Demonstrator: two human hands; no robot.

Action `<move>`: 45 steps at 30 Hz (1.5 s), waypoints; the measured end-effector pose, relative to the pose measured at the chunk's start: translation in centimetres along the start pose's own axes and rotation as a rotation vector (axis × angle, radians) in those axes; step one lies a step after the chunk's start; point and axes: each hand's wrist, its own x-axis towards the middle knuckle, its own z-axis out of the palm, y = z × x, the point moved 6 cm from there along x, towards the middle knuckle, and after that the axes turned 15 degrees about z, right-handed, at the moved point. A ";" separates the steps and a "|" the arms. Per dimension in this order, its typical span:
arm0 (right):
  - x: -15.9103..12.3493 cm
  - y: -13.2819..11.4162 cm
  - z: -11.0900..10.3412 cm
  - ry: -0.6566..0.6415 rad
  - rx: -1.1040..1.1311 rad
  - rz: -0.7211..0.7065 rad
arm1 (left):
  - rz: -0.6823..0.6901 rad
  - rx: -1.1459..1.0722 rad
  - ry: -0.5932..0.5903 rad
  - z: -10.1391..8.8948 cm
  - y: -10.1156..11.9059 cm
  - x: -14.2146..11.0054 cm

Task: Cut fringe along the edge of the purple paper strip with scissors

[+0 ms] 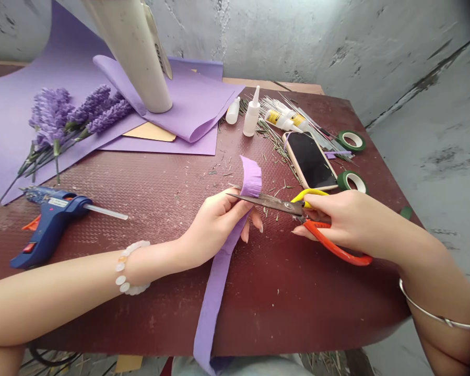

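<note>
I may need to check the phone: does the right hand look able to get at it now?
Probably yes: the phone lies uncovered just beyond the right hand, though that hand would first have to let go of the scissors.

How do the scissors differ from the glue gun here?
The scissors have yellow and red handles; the glue gun has a blue body. The right hand holds the scissors, while the glue gun lies on the table. Both are handheld tools.
</note>
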 end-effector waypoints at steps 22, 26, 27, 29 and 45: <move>0.6 0.9 1.2 -0.370 0.227 0.179 | -0.036 -0.199 0.001 0.3 -0.1 -0.3; 0.5 0.9 0.9 -0.363 0.234 0.180 | -0.056 -0.199 -0.005 0.4 -0.1 -0.3; 0.5 0.9 0.8 -0.362 0.234 0.176 | -0.063 -0.197 -0.004 0.4 -0.2 -0.3; 0.4 0.9 0.7 -0.355 0.231 0.176 | -0.073 -0.198 -0.004 0.4 -0.2 -0.3; 0.6 0.6 0.0 -0.310 0.187 0.138 | -0.088 -0.209 0.003 0.4 -0.2 -0.2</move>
